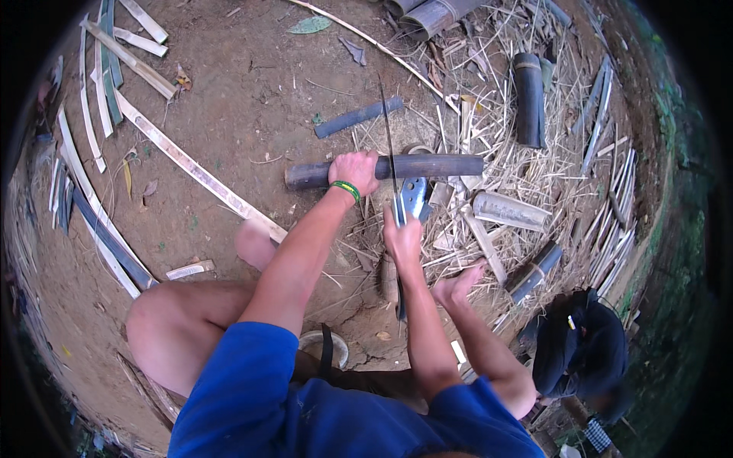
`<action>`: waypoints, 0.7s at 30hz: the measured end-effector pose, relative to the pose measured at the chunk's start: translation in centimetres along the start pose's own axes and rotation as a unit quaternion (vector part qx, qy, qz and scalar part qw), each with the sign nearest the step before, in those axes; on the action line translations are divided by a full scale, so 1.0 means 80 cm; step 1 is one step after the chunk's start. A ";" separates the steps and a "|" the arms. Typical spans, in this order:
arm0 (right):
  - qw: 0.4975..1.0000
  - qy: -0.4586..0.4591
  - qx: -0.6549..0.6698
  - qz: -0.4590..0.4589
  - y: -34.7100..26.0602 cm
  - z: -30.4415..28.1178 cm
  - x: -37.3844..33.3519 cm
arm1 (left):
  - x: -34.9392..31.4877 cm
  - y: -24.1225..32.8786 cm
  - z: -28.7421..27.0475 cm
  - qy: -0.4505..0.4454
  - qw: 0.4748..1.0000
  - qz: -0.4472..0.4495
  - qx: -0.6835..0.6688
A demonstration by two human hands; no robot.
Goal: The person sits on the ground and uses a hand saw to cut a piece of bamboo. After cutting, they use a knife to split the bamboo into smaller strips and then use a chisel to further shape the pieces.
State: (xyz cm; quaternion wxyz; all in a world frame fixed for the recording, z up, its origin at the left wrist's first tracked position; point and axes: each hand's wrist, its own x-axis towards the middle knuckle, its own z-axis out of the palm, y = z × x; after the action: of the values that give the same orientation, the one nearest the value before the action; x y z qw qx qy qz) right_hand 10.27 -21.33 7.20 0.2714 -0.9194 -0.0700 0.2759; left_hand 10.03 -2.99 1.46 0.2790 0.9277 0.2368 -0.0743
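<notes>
A dark bamboo tube (pixel 443 165) lies crosswise in front of me. My left hand (pixel 355 172), with a green and yellow band at its wrist, is closed over the tube left of its middle. My right hand (pixel 403 235) grips a saw (pixel 388 126) just on the near side of the tube. The long thin blade crosses the tube to the right of my left hand and points away from me. It shows edge-on, so its teeth cannot be made out. Under the tube, beside the blade, is a shiny bluish metal piece with holes (pixel 414 197).
A thinner bamboo piece (pixel 359 117) lies beyond the tube. Shavings, a split half (pixel 511 211) and thick tubes (pixel 528 99) cover the right side. Long split strips (pixel 191 164) lie at left. My bare foot (pixel 460 284) is near the right hand; a dark bundle (pixel 580 343) sits lower right.
</notes>
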 end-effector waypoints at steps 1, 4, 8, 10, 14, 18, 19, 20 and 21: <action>1.000 -0.003 0.006 -0.003 0.001 0.002 -0.003 | 0.000 -0.007 0.000 0.001 1.000 -0.001 0.002; 0.999 -0.012 0.038 -0.028 0.013 -0.009 -0.062 | -0.004 -0.023 0.006 0.012 1.000 -0.005 0.011; 1.000 -0.004 -0.002 -0.014 0.012 -0.003 -0.035 | -0.006 -0.004 -0.004 -0.020 0.999 -0.004 0.027; 0.999 -0.031 0.001 0.022 -0.013 0.001 0.008 | 0.004 0.002 -0.013 -0.030 0.999 -0.002 0.013; 0.997 0.003 0.021 -0.077 0.032 -0.012 -0.080 | -0.011 -0.011 0.000 -0.026 0.999 -0.014 0.022; 0.998 0.029 0.035 -0.040 0.009 0.019 0.004 | -0.005 0.002 0.008 -0.025 1.000 -0.001 0.011; 0.999 0.018 0.033 -0.030 0.001 0.014 0.008 | 0.005 -0.003 -0.001 -0.018 1.000 0.000 0.014; 0.999 0.002 0.030 -0.014 -0.007 0.007 0.006 | 0.008 0.000 -0.014 -0.045 0.998 -0.005 0.031; 1.000 -0.014 0.027 0.001 -0.011 0.002 0.004 | 0.004 -0.006 -0.009 -0.035 0.999 -0.003 0.030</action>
State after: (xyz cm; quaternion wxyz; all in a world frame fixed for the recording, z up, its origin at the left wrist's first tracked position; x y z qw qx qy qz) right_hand 10.47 -20.46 7.41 0.2947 -0.9080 -0.0653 0.2906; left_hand 10.05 -2.12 1.70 0.2585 0.9318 0.2275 -0.1148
